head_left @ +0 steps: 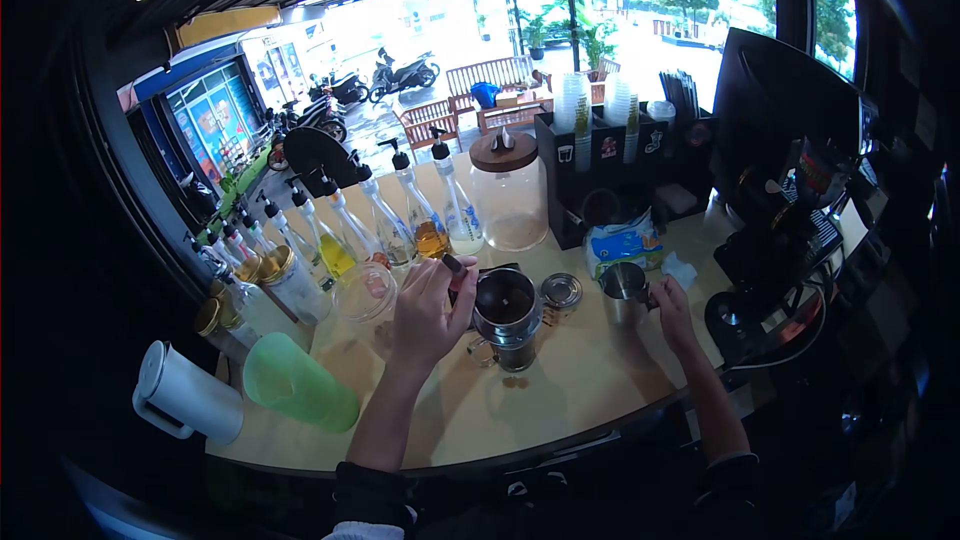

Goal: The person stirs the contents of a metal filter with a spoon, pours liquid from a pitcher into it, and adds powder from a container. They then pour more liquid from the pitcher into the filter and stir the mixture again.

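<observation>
My left hand (425,315) is closed around a short dark handle (453,264) at the left rim of a round metal coffee dripper (507,320). Inside the dripper is something dark. It sits over a glass mug (515,355), whose clear handle points left. Off to the right, my right hand (672,305) is wrapped round the handle of a small metal pitcher (625,292), held upright. A round metal lid (561,290) lies between dripper and pitcher, with dark specks near it.
Syrup pump bottles (430,230) line the back left. A lidded glass jar (508,200), a black cup organizer (630,160) and a wipes pack (622,243) stand behind. A green jug (298,380) and a white jug (190,390) occupy the left; a monitor (790,100) rises right.
</observation>
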Available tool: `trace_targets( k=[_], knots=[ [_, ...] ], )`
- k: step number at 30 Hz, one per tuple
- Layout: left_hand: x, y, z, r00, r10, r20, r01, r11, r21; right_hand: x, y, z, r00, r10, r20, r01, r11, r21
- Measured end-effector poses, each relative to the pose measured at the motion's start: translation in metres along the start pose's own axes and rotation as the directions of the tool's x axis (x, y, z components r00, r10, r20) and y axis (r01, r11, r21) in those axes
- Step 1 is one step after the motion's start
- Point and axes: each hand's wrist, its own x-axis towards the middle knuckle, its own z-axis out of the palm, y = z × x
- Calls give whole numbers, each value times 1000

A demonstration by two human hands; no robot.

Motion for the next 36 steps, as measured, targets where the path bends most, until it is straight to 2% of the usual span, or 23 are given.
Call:
trace_targets(
  k=[3, 8, 10, 14, 18, 22, 24, 25, 27, 31, 36],
  knots=[
    [-1, 0, -2, 998, -65, -9, 65, 998, -11, 6, -38, 22, 999, -30, 38, 30, 1000, -6],
    [-1, -2, -3, 996, -76, -46, 74, 996, -50, 25, -94, 54, 990, -70, 125, 67, 997, 26],
    [-2, -3, -3, 996, -71, -53, 68, 996, -54, 32, -117, 65, 973, -94, 212, 88, 995, 37],
    [-3, 0, -6, 993, -109, -53, 104, 990, -97, 42, -156, 92, 958, -88, 272, 99, 995, -28],
    [0, 5, -10, 987, -155, -39, 146, 976, -164, 52, -171, 112, 937, -144, 319, 168, 984, -51],
    [-1, 3, -11, 988, -149, -44, 139, 976, -167, 62, -178, 124, 931, -91, 353, 145, 981, -129],
    [-2, 2, -11, 989, -142, -52, 131, 977, -170, 66, -180, 130, 906, -141, 400, 237, 951, -200],
    [-2, 2, -11, 988, -143, -51, 132, 976, -171, 66, -184, 133, 906, -140, 399, 235, 951, -202],
    [-3, 1, -11, 988, -146, -43, 137, 978, -154, 61, -197, 138, 911, -59, 409, 206, 923, -325],
    [-4, -1, -11, 990, -130, -51, 121, 981, -152, 56, -208, 150, 925, -17, 380, 146, 938, -314],
    [-5, 0, -11, 987, -153, -39, 145, 976, -165, 59, -207, 155, 911, -84, 404, 245, 898, -366]
  ],
)
